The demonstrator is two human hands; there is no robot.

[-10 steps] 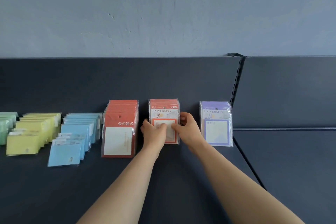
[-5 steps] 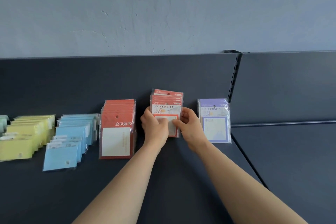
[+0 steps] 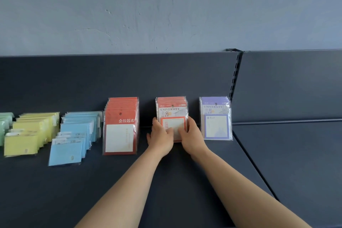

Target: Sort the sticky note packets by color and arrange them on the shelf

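Observation:
A stack of orange-red "UNIVERSITY" sticky note packets [image 3: 172, 111] leans against the dark back panel of the shelf [image 3: 166, 181]. My left hand [image 3: 160, 135] grips the stack's lower left side and my right hand [image 3: 192, 135] grips its lower right side, thumbs on the front packet. To its left stands a taller red stack [image 3: 121, 126]. A purple stack [image 3: 215, 118] stands to its right. Further left lie blue packets [image 3: 74, 135], yellow packets [image 3: 29, 133] and green packets [image 3: 4, 126] at the frame edge.
A slotted upright post [image 3: 235, 77] divides this shelf bay from a bare dark bay [image 3: 296, 153] on the right. A grey-blue wall [image 3: 166, 9] rises behind the back panel.
Half a second ago the orange-red stack was lifted and tilted in both hands; now it sits lower, squared against the back panel, with both hands still on it.

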